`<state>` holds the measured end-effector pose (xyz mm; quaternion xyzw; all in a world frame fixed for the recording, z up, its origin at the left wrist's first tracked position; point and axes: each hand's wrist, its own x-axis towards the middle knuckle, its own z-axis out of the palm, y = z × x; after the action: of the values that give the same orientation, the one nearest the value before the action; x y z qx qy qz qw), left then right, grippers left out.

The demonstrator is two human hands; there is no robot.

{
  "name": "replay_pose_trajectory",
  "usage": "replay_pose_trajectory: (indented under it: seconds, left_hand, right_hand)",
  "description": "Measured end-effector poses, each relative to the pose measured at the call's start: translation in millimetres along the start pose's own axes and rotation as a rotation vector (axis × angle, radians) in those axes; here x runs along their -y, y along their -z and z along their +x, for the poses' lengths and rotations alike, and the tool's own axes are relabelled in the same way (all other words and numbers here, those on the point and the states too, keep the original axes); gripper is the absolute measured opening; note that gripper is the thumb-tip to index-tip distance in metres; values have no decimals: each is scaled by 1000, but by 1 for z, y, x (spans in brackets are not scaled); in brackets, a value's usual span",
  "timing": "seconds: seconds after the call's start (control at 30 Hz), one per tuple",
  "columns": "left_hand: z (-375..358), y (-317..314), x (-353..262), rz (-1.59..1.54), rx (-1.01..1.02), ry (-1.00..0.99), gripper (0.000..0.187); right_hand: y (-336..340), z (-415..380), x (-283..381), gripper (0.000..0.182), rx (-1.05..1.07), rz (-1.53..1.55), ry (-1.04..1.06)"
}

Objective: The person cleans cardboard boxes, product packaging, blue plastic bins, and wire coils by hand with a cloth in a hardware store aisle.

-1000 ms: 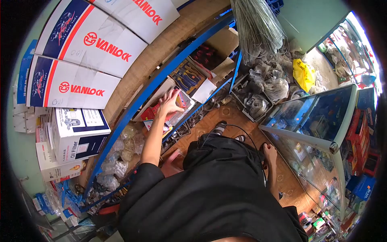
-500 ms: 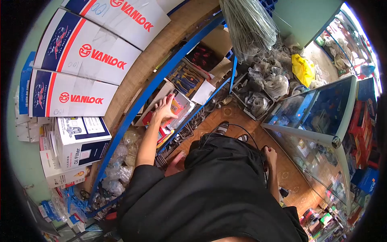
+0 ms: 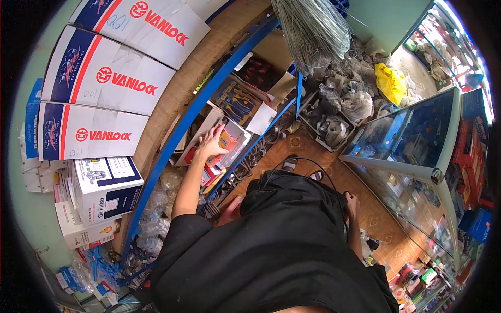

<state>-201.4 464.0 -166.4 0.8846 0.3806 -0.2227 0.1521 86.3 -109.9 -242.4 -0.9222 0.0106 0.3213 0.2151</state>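
Note:
My left hand (image 3: 210, 145) reaches into an open carton on the shelf. Its thumb and fingers straddle a small orange and red box (image 3: 226, 141), apparently gripping its edges. Red and yellow packs (image 3: 211, 176) lie just below that hand in the carton. Low on my right side, my right hand (image 3: 353, 204) is closed, its fingers curled around something dark and too small to make out. A thin black cable (image 3: 327, 180) loops across my lap and passes close to it.
Beyond the carton sits a box of pliers (image 3: 237, 103). White Vanlock cartons (image 3: 122, 86) and an oil filter box (image 3: 107, 185) fill the upper left. A glass display case (image 3: 402, 138) stands on the right. Wire (image 3: 313, 36) hangs overhead, near bagged parts (image 3: 355, 101).
My left hand's fingers have drawn closer together around the small orange and red box, which shows a little more. The view has shifted slightly. My right hand stays low at my side.

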Motion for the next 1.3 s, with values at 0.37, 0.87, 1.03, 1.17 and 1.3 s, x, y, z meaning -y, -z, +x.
replay_pose_trajectory:
  seconds: [0.37,0.87,1.03,1.17,1.3]
  left_hand:
    - [-42,-12,19,-21,-21,86,147]
    - [-46,-26,32,-122,-109,128,136]
    - [-47,-29,30,-95,-120,150,135]
    - [-44,-33,27,-99,-143,175,133]
    - [-46,-41,33,-112,-214,165,128]
  right_hand:
    - [-21,16,-40,61,89,-46,-116]
    - [-25,22,-61,71,158,-12,-145]
    - [-43,32,-93,70,164,-60,-83]
    - [-60,41,-123,72,171,-109,-32]
    - [-53,32,-111,70,202,-167,-45]
